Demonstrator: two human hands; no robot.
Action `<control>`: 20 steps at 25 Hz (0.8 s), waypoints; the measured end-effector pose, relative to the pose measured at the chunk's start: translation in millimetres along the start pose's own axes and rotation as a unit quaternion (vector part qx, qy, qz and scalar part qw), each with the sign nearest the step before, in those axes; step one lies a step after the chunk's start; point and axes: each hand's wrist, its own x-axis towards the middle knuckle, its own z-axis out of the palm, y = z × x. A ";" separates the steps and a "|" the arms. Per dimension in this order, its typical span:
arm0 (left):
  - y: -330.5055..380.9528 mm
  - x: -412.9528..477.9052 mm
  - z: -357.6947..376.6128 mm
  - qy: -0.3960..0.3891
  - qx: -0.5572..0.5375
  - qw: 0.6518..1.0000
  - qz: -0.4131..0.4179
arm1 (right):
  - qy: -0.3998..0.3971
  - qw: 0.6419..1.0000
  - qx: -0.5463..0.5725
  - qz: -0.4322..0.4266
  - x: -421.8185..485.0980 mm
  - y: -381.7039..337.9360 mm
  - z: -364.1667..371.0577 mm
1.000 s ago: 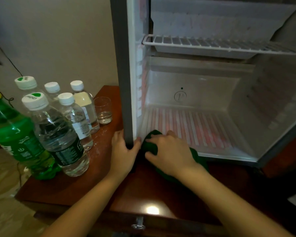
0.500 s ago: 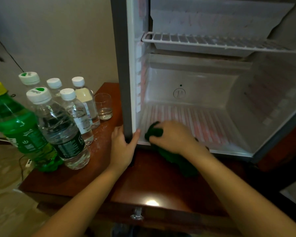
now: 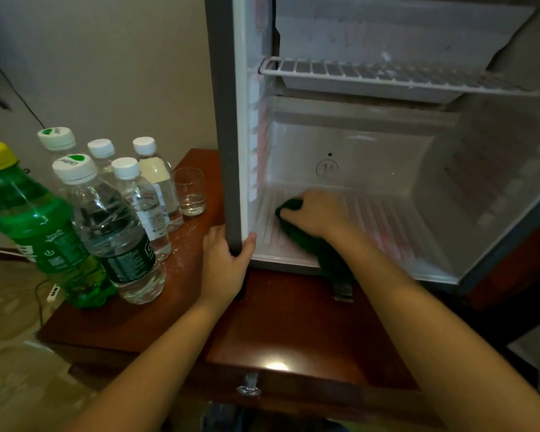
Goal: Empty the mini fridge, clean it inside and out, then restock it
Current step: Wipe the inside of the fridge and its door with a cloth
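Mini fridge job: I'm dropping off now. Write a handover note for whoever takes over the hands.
Left hand grips the mini fridge by its front left edge.
Right hand holds the green cloth against the fridge floor.
Done: fridge emptied; water bottles, green soda bottle and glass stand on the table beside it.
Left: finish inside, wipe outside, restock.

The mini fridge (image 3: 371, 145) was free right of the cloth (image 3: 303, 241), under the wire shelf (image 3: 387, 77); 6 bottles (image 3: 116, 232) and 1 glass (image 3: 190, 191) crowded the table (image 3: 293, 322).
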 end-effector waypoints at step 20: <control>-8.5 1.7 2.9 -0.004 -0.011 1.000 0.011 | -0.004 0.994 -0.107 -0.028 -98.7 13.7 11.2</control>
